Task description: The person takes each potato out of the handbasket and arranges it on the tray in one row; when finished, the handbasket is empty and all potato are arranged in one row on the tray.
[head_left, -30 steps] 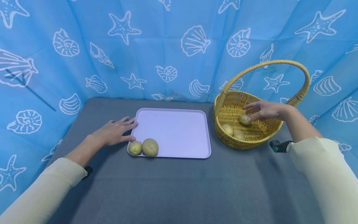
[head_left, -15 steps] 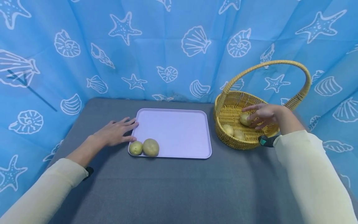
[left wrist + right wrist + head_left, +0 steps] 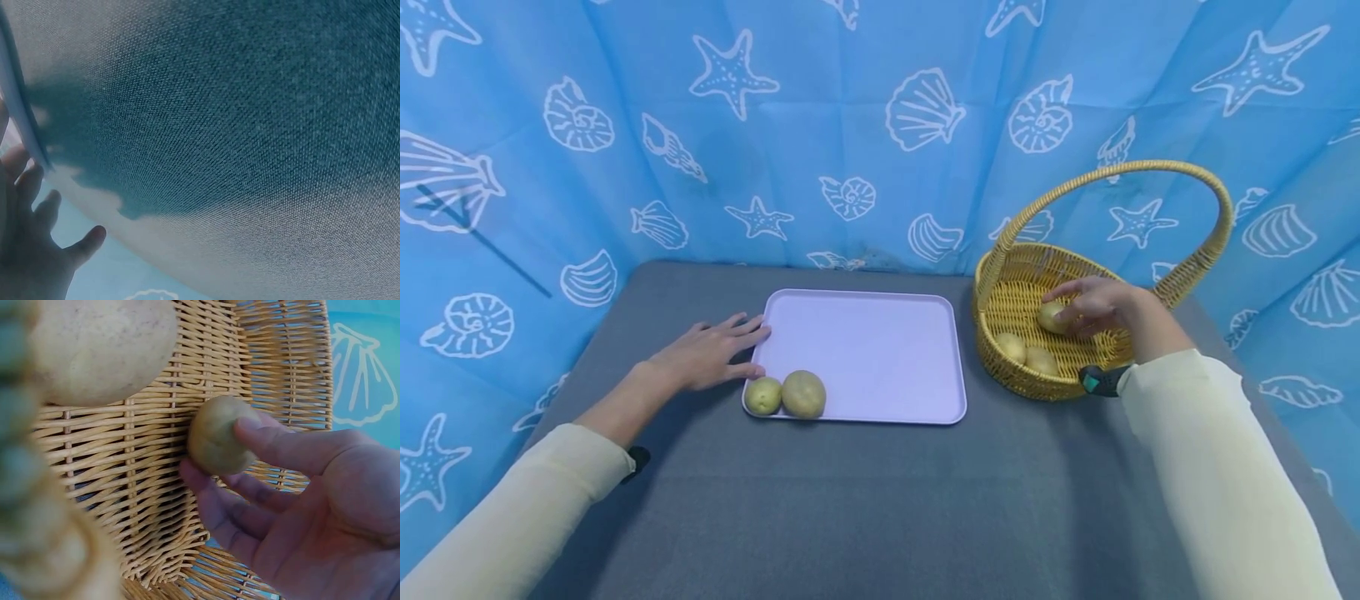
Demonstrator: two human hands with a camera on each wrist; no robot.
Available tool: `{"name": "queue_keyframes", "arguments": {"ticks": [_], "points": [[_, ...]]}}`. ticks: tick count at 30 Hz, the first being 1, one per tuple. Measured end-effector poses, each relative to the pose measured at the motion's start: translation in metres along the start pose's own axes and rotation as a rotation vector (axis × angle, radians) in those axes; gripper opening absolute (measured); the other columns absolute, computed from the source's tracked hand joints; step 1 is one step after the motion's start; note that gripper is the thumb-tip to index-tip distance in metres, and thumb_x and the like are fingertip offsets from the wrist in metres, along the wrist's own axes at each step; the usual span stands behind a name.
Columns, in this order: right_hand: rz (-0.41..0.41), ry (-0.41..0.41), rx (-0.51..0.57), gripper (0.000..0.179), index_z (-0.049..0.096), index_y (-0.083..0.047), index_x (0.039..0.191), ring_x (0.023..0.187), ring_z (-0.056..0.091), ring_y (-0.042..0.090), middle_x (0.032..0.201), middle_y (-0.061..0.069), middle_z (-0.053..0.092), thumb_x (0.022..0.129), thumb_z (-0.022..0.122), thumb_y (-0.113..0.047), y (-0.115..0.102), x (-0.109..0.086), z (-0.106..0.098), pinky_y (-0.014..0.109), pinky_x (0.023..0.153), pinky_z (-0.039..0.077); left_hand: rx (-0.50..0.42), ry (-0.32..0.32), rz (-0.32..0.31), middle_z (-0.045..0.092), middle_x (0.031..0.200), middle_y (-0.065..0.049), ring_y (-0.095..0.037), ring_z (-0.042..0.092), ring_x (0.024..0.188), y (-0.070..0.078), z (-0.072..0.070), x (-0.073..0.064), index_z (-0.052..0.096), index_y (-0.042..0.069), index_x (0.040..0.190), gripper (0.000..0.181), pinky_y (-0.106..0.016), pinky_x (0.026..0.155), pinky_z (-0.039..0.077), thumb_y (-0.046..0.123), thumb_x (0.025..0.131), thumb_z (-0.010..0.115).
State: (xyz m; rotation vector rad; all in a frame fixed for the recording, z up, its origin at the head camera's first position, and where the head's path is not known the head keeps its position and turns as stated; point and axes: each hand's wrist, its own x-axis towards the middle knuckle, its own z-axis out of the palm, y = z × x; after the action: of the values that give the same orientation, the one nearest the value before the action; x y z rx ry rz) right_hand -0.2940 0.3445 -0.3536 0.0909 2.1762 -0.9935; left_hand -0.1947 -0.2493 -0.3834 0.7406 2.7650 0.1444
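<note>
Inside the wicker basket, my right hand holds a potato between thumb and curled fingers. Two more potatoes lie nearer the basket's front left, one beside the other. My left hand, fingers spread and fairly straight, rests at the left edge of the lilac tray. On the tray's near left corner sit a smaller potato and a larger potato, side by side. The left wrist view shows mostly cloth, with that hand at the lower left.
The basket's tall arched handle rises over my right hand. A grey cloth covers the table. Behind hangs a blue curtain with white shells and starfish. The basket stands to the right of the tray.
My right hand has come lower and leftward in the basket, and its fingers have closed round the potato. The right forearm has swung left. My left hand and the tray have stayed put.
</note>
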Motion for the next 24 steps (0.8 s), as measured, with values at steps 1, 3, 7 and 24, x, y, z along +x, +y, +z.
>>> {"name": "queue_keyframes", "arguments": {"ticks": [1,3,7,24], "points": [[-0.018,0.017,-0.024,0.076,0.036,0.002,0.149,0.073,0.058,0.016,0.111,0.018,0.052,0.085,0.074,-0.01,-0.005,-0.004,0.004,0.034,0.073,0.056,-0.001,-0.003,-0.002,0.023,0.163,-0.015,-0.044,0.016,0.148,0.0,0.0,0.0,0.031,0.01,0.156,0.076,-0.073,0.11,0.017,0.054,0.098,0.054],[-0.056,0.048,-0.075,0.065,0.036,0.005,0.147,0.07,0.056,0.013,0.106,0.015,0.054,0.091,0.067,-0.006,-0.017,-0.014,0.013,0.032,0.07,0.055,0.001,-0.004,-0.004,0.022,0.163,-0.014,-0.043,0.016,0.149,-0.001,0.001,0.0,0.03,0.011,0.157,0.076,-0.074,0.11,0.017,0.054,0.098,0.054],[-0.148,0.072,-0.167,0.057,0.036,0.009,0.145,0.079,0.059,0.017,0.104,0.016,0.056,0.096,0.061,-0.005,-0.03,-0.027,0.019,0.034,0.072,0.056,0.005,-0.001,-0.006,0.021,0.164,-0.013,-0.042,0.016,0.149,-0.003,0.003,0.002,0.028,0.012,0.157,0.077,-0.074,0.109,0.018,0.056,0.098,0.052],[-0.475,0.04,-0.364,0.051,0.051,-0.004,0.142,0.123,0.051,0.035,0.135,0.015,0.056,0.095,0.068,-0.016,-0.046,-0.08,0.031,0.056,0.097,0.044,-0.021,-0.009,-0.019,0.02,0.164,-0.013,-0.042,0.014,0.149,-0.004,0.003,0.002,0.028,0.012,0.157,0.077,-0.073,0.11,0.015,0.056,0.098,0.053]]}}
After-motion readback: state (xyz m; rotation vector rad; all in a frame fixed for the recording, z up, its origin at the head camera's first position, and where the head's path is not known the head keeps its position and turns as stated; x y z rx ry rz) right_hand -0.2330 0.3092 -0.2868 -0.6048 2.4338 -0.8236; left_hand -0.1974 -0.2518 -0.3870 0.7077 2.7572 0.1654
